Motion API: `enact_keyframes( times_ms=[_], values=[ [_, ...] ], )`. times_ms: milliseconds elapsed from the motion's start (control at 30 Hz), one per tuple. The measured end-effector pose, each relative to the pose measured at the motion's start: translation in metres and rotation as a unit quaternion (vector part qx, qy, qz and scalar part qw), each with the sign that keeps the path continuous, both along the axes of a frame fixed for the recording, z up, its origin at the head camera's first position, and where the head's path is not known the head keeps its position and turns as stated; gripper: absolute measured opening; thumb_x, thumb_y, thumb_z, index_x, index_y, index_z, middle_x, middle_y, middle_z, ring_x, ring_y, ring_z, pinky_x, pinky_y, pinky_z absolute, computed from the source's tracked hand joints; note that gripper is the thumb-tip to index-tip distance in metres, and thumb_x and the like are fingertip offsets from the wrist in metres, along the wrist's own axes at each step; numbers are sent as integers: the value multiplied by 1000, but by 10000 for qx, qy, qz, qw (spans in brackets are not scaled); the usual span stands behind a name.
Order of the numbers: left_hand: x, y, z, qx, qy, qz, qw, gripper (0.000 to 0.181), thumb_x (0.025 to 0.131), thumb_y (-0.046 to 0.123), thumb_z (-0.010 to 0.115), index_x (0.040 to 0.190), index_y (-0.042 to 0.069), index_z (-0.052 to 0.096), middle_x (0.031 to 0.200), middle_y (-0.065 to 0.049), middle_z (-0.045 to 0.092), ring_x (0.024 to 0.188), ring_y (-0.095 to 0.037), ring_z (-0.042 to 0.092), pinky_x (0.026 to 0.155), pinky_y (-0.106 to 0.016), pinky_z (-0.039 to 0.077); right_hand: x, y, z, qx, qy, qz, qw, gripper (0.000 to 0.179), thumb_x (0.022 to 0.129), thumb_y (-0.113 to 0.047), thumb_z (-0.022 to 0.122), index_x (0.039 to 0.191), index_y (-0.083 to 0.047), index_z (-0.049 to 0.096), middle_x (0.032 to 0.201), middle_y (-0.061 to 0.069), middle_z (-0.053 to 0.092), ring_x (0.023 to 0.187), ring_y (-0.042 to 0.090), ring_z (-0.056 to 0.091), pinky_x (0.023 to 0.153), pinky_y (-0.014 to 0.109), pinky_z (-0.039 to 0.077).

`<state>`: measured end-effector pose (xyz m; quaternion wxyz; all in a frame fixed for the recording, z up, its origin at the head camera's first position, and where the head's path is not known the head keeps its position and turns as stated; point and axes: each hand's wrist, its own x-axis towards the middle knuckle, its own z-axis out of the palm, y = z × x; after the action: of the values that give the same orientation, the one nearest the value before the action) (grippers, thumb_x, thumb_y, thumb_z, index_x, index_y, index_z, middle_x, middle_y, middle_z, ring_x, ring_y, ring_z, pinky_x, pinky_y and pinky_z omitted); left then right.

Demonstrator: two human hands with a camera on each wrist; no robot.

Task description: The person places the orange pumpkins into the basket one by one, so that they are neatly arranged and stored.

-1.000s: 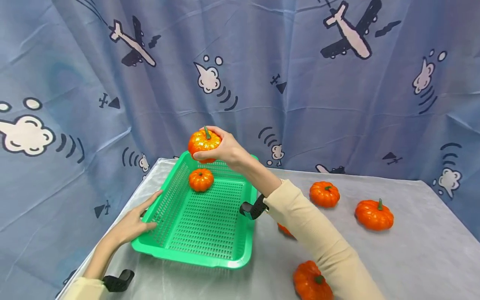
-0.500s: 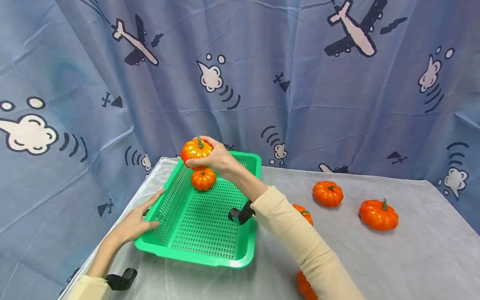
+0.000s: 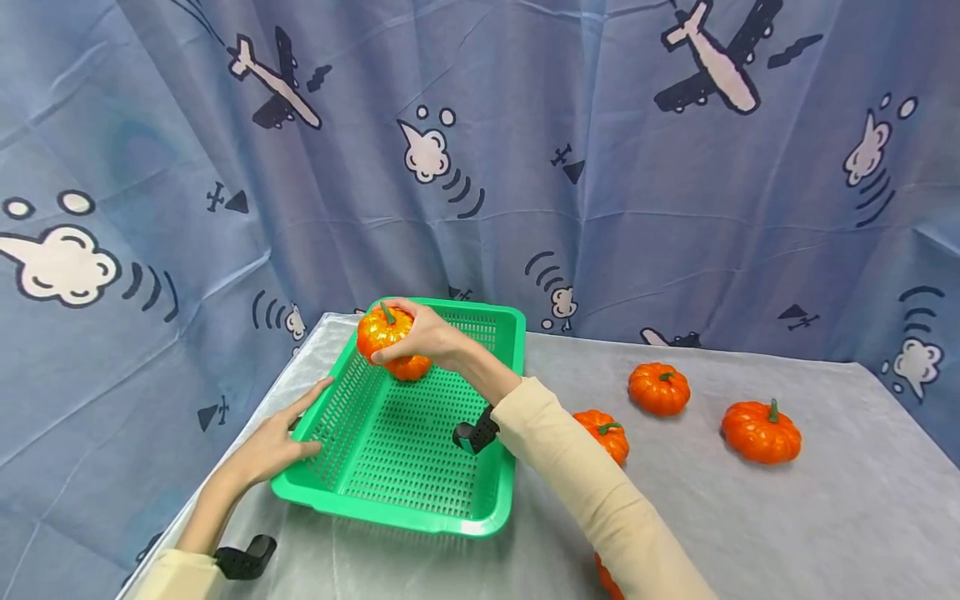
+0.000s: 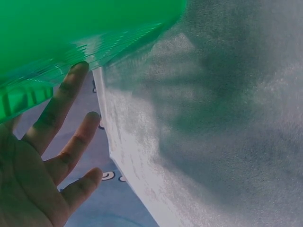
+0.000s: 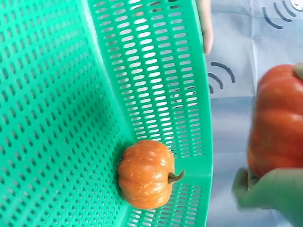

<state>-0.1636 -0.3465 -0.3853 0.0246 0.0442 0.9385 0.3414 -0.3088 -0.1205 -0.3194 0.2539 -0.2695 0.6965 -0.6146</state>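
My right hand (image 3: pixel 426 337) grips a shiny orange pumpkin (image 3: pixel 381 333) with a green stem, over the far left corner of the green plastic basket (image 3: pixel 412 518). In the head view this pumpkin partly covers a smaller pumpkin (image 3: pixel 412 368), which lies inside the basket near that corner. The right wrist view shows the small pumpkin (image 5: pixel 147 175) against the slotted wall, with the held pumpkin (image 5: pixel 279 123) apart from it. My left hand (image 3: pixel 266 450) rests at the basket's left rim; in the left wrist view its fingers (image 4: pixel 75 146) are spread and straight, one fingertip at the basket's outer side.
Right of the basket, several more pumpkins lie on the grey-covered table (image 3: pixel 712 533): one pumpkin (image 3: pixel 658 389) farther back, another pumpkin (image 3: pixel 761 432) at right, and others partly behind the right sleeve (image 3: pixel 592 492). A blue curtain (image 3: pixel 487 150) with airplane prints hangs behind.
My right hand has lowered the held pumpkin and moved it slightly left, so it now overlaps the small pumpkin in the head view. The left hand stays at the rim.
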Motion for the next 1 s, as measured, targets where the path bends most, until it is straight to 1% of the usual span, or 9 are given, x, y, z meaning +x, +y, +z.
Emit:
enact_keyframes(
  times_ms=[133, 233, 333, 467, 567, 667, 800, 900, 1000],
  values=[
    [-1, 0, 1, 61, -27, 19, 10000, 91, 77, 13, 67, 155, 23, 20, 132, -33, 48, 89, -28, 57, 69, -37, 45, 0, 0, -4, 722, 305, 257, 9966, 69, 67, 5, 81, 129, -9, 54, 119, 11, 54, 99, 25, 56, 76, 32, 54],
    [0, 0, 2, 66, -27, 34, 10000, 92, 76, 13, 68, 154, 23, 21, 127, -31, 52, 85, -25, 57, 68, -36, 45, 2, -1, -7, 1144, 533, 398, 9912, 64, 65, 4, 83, 122, -9, 59, 116, 10, 55, 97, 24, 56, 74, 30, 54],
    [-1, 0, 2, 38, -18, 48, 10000, 92, 76, 13, 68, 154, 23, 22, 123, -30, 54, 84, -24, 57, 68, -36, 45, 3, -3, -12, 1445, 724, 458, 9858, 61, 63, 3, 84, 119, -10, 62, 113, 8, 57, 94, 22, 56, 72, 29, 54],
    [-1, 0, 2, 47, -39, 47, 10000, 91, 77, 13, 68, 154, 23, 21, 126, -31, 52, 84, -25, 57, 68, -36, 45, 6, -8, -16, 1774, 1063, 518, 9770, 62, 62, -1, 87, 118, -10, 63, 110, 7, 59, 92, 19, 56, 71, 27, 53],
    [0, 0, 1, 42, -46, 42, 10000, 91, 77, 13, 67, 155, 23, 21, 132, -33, 47, 89, -28, 58, 69, -37, 45, 8, -12, -20, 2098, 1357, 500, 9670, 64, 60, -6, 89, 119, -12, 64, 113, 7, 59, 91, 18, 56, 70, 25, 52],
    [0, 1, 1, 60, -48, 41, 10000, 92, 77, 12, 67, 155, 24, 21, 132, -33, 48, 90, -29, 58, 68, -37, 45, 9, -16, -26, 2359, 1449, 487, 9597, 67, 60, -8, 90, 121, -13, 64, 123, 10, 58, 96, 19, 56, 72, 25, 52],
    [0, 1, 0, 120, -36, 34, 9999, 92, 76, 12, 68, 154, 24, 21, 129, -31, 51, 89, -27, 59, 67, -36, 45, 12, -21, -32, 2722, 1468, 545, 9494, 74, 60, -10, 90, 128, -12, 61, 135, 12, 53, 113, 22, 55, 80, 27, 52],
    [0, 0, 0, 130, -27, 23, 9999, 92, 76, 12, 67, 154, 24, 21, 131, -32, 49, 89, -27, 58, 68, -36, 45, 14, -23, -36, 2861, 1541, 584, 9439, 73, 59, -11, 91, 127, -12, 63, 137, 11, 54, 120, 23, 52, 84, 27, 51],
    [0, 0, 0, 78, -54, 42, 9999, 91, 77, 12, 67, 155, 23, 21, 136, -33, 45, 92, -29, 57, 70, -37, 45, 16, -26, -42, 2911, 1661, 626, 9401, 70, 57, -10, 92, 122, -13, 67, 134, 9, 57, 120, 22, 53, 85, 24, 49]
  ],
)
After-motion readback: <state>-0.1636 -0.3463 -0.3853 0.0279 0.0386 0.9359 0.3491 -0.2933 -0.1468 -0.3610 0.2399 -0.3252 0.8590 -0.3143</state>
